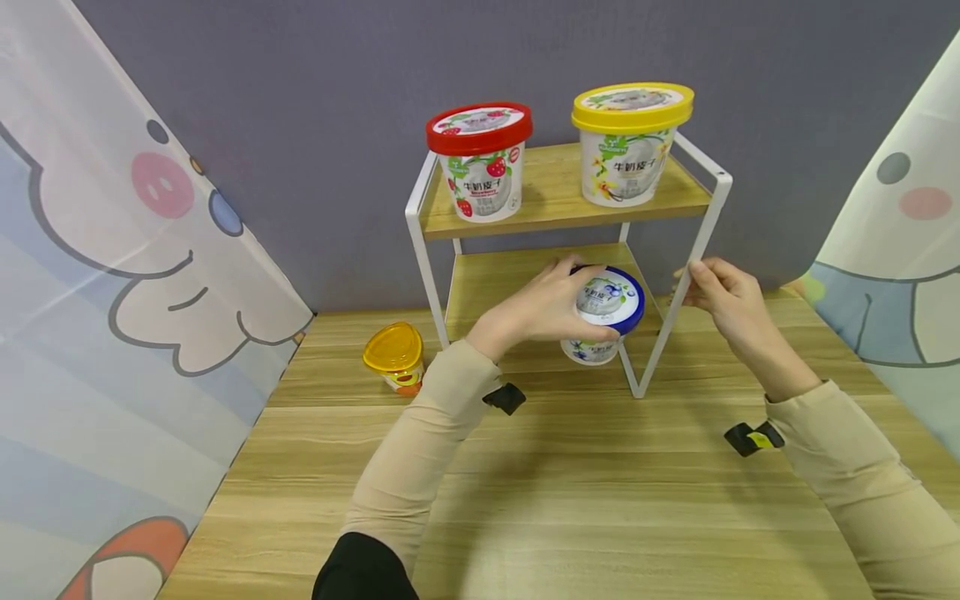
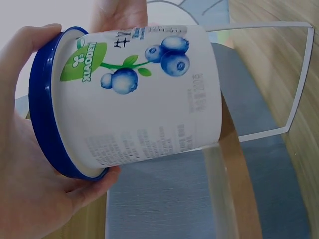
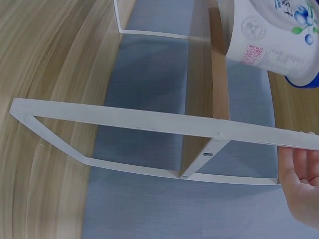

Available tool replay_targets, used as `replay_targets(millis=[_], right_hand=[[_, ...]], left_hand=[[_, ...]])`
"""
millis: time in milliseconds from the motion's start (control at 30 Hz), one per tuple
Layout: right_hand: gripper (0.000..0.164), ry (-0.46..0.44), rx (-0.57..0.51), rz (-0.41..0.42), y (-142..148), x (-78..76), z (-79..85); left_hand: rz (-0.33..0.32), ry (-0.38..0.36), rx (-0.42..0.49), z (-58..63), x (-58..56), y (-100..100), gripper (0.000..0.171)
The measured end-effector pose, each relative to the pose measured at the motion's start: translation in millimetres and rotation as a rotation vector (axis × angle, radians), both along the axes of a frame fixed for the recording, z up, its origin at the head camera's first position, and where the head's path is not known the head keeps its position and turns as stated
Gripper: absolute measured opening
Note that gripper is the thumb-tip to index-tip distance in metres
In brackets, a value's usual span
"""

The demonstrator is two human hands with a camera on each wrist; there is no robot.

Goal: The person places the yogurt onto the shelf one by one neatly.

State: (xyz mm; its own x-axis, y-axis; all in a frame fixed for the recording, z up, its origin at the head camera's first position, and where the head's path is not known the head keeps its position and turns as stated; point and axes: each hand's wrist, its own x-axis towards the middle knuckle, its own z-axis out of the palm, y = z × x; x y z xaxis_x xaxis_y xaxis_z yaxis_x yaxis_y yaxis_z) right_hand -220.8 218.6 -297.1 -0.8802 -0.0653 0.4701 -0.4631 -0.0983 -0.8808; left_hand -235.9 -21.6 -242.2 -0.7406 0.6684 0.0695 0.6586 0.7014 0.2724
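My left hand grips a white ice cream tub with blueberries printed on its side, thumb and fingers around its blue lid. In the head view the tub is at the front of the lower wooden shelf of a white-framed rack; whether its base touches the board I cannot tell. My right hand holds the rack's right front post between thumb and fingers. On the upper shelf stand a red-lidded strawberry tub at left and a yellow-lidded tub at right.
A small cup with an orange-yellow lid stands on the wooden table, left of the rack. Behind the rack is a grey wall. Cartoon-printed curtains hang at both sides.
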Motion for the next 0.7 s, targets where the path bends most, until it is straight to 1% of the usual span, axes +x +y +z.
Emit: replay_targets(millis=[267, 467, 600, 700], right_hand=[[0.018, -0.004, -0.003, -0.008, -0.4, -0.2, -0.5], [0.019, 0.005, -0.015, -0.004, -1.0, -1.0, -0.5], [0.019, 0.010, -0.018, -0.003, -1.3, -1.1, -0.3], [0.019, 0.009, -0.019, -0.004, -1.1, -0.7, -0.3]], left_hand=[[0.009, -0.030, 0.058, -4.1, -6.6, 1.9, 0.083], [0.002, -0.048, 0.145, -9.3, -8.5, -1.6, 0.072], [-0.009, -0.023, 0.214, -12.8, -7.1, -2.9, 0.062], [-0.035, 0.041, 0.273, -15.7, -3.9, -3.5, 0.055]])
